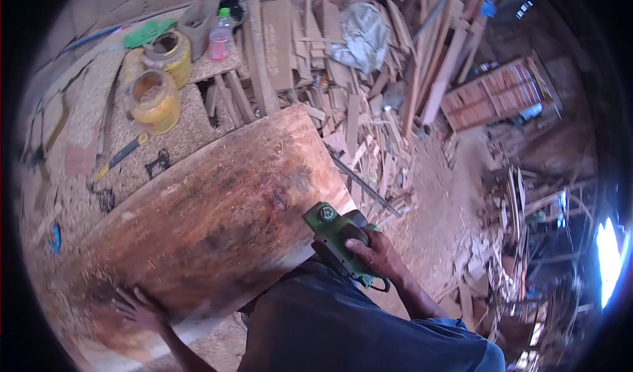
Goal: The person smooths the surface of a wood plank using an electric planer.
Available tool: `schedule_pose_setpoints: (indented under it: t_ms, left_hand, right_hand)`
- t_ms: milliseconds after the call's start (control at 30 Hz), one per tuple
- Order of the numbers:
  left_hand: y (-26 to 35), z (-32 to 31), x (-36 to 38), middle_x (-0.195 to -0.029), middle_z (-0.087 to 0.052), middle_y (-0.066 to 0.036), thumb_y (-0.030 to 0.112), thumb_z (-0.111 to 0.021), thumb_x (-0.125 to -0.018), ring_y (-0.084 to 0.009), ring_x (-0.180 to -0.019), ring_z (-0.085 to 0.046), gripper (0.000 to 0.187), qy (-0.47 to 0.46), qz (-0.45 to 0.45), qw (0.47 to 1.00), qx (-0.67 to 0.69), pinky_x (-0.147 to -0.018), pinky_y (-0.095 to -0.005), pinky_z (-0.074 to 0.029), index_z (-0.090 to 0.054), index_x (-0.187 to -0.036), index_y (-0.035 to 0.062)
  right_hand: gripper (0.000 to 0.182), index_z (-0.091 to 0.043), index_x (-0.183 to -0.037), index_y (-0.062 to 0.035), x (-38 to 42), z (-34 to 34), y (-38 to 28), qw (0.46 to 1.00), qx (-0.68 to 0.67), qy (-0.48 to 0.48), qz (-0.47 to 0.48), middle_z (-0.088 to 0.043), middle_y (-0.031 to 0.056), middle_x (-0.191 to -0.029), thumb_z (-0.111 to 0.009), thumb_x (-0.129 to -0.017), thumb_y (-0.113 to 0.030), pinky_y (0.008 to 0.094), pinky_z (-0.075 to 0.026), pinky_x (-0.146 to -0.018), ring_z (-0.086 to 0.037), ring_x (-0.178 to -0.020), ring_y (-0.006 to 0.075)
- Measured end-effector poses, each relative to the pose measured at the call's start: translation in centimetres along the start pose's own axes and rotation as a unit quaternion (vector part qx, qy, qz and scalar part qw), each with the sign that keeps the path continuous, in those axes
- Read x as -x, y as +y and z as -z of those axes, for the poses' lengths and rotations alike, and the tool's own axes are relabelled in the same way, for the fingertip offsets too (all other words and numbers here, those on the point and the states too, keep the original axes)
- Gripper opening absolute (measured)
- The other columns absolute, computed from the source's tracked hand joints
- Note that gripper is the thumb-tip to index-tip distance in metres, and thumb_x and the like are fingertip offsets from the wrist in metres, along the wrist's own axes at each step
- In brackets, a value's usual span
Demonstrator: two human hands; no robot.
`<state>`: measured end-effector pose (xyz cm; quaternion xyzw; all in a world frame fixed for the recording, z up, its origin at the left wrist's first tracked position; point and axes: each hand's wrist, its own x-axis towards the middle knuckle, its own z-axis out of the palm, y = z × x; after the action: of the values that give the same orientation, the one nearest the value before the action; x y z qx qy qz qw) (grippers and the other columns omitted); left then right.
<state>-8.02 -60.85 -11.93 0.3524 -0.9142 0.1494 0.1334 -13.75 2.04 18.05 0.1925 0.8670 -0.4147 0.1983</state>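
A large wooden slab (217, 207) with dark stains lies at a slant across the bench. My left hand (140, 309) rests on its lower left part, fingers spread and holding nothing. At the slab's right end, my right hand (377, 252) is wrapped round the handle of a green power planer (336, 233). The planer has a round knob on its front and lies over the slab's right edge. Its underside is hidden.
Two yellow tubs (156, 105), a pink-filled bottle (220, 37) and a yellow-black tool (122, 156) are on the bench beyond the slab. Wood offcuts (353, 118) and a silvery bag (362, 37) lie behind. A wooden crate (493, 95) stands at right.
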Motion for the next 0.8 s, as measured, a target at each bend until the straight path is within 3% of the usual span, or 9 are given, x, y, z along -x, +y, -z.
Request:
schedule_pose_setpoints:
  t_ms: [167, 200, 267, 333, 433, 533, 567, 633, 800]
  left_hand:
    - [9.0, 2.9, 11.0, -0.175, -0.022, -0.027, 0.067, -0.040, -0.109, -0.0526, -0.158, -0.026, 0.082, -0.053, 0.067, 0.994, 0.069, -0.126, -0.0670, -0.023, -0.027, -0.171, 0.0150]
    - [11.0, 3.8, 12.4, -0.175, -0.022, -0.028, 0.066, -0.042, -0.109, -0.0541, -0.157, -0.025, 0.083, -0.084, 0.095, 0.990, 0.064, -0.126, -0.0676, -0.022, -0.027, -0.171, 0.0128]
    - [14.8, 5.7, 14.5, -0.175, -0.021, -0.028, 0.069, -0.043, -0.108, -0.0568, -0.157, -0.022, 0.087, -0.092, 0.109, 0.973, 0.179, -0.126, -0.0677, -0.019, -0.026, -0.171, 0.0124]
    - [18.5, 8.7, 16.4, -0.176, -0.018, -0.027, 0.073, -0.046, -0.104, -0.0577, -0.158, -0.018, 0.094, -0.134, 0.103, 0.969, 0.180, -0.127, -0.0677, -0.018, -0.024, -0.171, 0.0115]
    - [22.3, 15.2, 16.9, -0.177, -0.012, -0.027, 0.081, -0.052, -0.097, -0.0568, -0.160, -0.014, 0.106, -0.265, 0.184, 0.931, 0.171, -0.127, -0.0680, -0.018, -0.021, -0.172, 0.0118]
    - [21.7, 15.3, 18.3, -0.177, -0.010, -0.028, 0.087, -0.057, -0.089, -0.0548, -0.160, -0.013, 0.121, -0.286, 0.248, 0.912, 0.159, -0.126, -0.0692, -0.019, -0.018, -0.172, 0.0083]
    - [19.3, 10.8, 19.8, -0.176, -0.012, -0.029, 0.091, -0.063, -0.082, -0.0544, -0.160, -0.015, 0.134, -0.240, 0.241, 0.924, 0.174, -0.126, -0.0691, -0.020, -0.016, -0.170, 0.0011]
    - [19.2, 12.7, 20.3, -0.174, -0.014, -0.031, 0.091, -0.066, -0.079, -0.0562, -0.158, -0.016, 0.138, -0.257, 0.261, 0.914, 0.175, -0.126, -0.0681, -0.021, -0.016, -0.168, -0.0025]
    - [18.2, 12.6, 22.0, -0.172, -0.017, -0.031, 0.081, -0.082, -0.074, -0.0569, -0.156, -0.018, 0.141, -0.269, 0.320, 0.882, 0.216, -0.127, -0.0611, -0.025, -0.019, -0.165, -0.0068]
  right_hand:
    - [0.078, -0.063, -0.136, 0.0075, -5.9, 6.4, 3.6, 0.987, 0.089, -0.027, 0.131, -0.075, 0.0297, -0.108, -0.074, -0.096, -0.059, 0.0456, -0.057, -0.092, -0.075, -0.105, 0.0418]
    - [0.079, -0.062, -0.136, 0.0079, -6.7, 7.7, 4.5, 0.983, 0.108, -0.032, 0.148, -0.075, 0.0296, -0.108, -0.074, -0.095, -0.059, 0.0456, -0.057, -0.092, -0.075, -0.104, 0.0418]
    - [0.081, -0.062, -0.137, 0.0088, -8.4, 10.6, 6.1, 0.974, 0.139, -0.036, 0.176, -0.075, 0.0294, -0.107, -0.075, -0.095, -0.059, 0.0458, -0.058, -0.091, -0.076, -0.103, 0.0417]
    - [0.076, -0.063, -0.137, 0.0064, -9.3, 13.6, 8.0, 0.973, 0.125, -0.060, 0.183, -0.076, 0.0273, -0.107, -0.079, -0.094, -0.054, 0.0452, -0.059, -0.091, -0.077, -0.102, 0.0395]
    - [0.071, -0.065, -0.136, 0.0015, -10.8, 17.1, 10.1, 0.964, 0.135, -0.092, 0.208, -0.077, 0.0241, -0.108, -0.082, -0.092, -0.051, 0.0448, -0.059, -0.091, -0.077, -0.102, 0.0369]
    - [0.072, -0.067, -0.135, -0.0010, -13.1, 19.3, 14.1, 0.949, 0.164, -0.114, 0.245, -0.078, 0.0222, -0.108, -0.085, -0.088, -0.053, 0.0449, -0.059, -0.089, -0.077, -0.101, 0.0366]
    - [0.073, -0.067, -0.134, -0.0013, -13.9, 19.9, 15.3, 0.944, 0.184, -0.126, 0.242, -0.077, 0.0221, -0.108, -0.085, -0.087, -0.054, 0.0449, -0.059, -0.088, -0.077, -0.101, 0.0366]
    - [0.075, -0.069, -0.130, -0.0014, -15.0, 20.6, 16.4, 0.940, 0.212, -0.160, 0.213, -0.077, 0.0228, -0.105, -0.087, -0.083, -0.057, 0.0459, -0.060, -0.086, -0.076, -0.102, 0.0392]
    - [0.075, -0.068, -0.127, -0.0034, -19.7, 20.3, 20.2, 0.893, 0.253, -0.223, 0.298, -0.075, 0.0235, -0.112, -0.087, -0.081, -0.059, 0.0494, -0.059, -0.091, -0.073, -0.107, 0.0442]
